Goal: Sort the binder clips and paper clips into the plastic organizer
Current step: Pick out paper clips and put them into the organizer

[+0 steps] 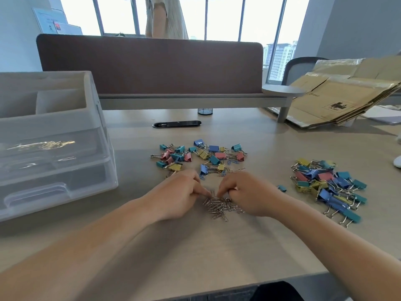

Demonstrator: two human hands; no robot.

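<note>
Desk (227,131) has your organizer (54,148) far left, left hand (180,196) pinching into the paper clips (221,206) with right hand (251,194) pinching opposite, so I'd squeeze one tight bunch, leaving the binder clips (327,185) at right.

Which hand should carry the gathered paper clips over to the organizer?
Left, probably. Both hands pinch the silver paper clips, but the organizer stands beside the left hand; the right hand would cross over.
</note>
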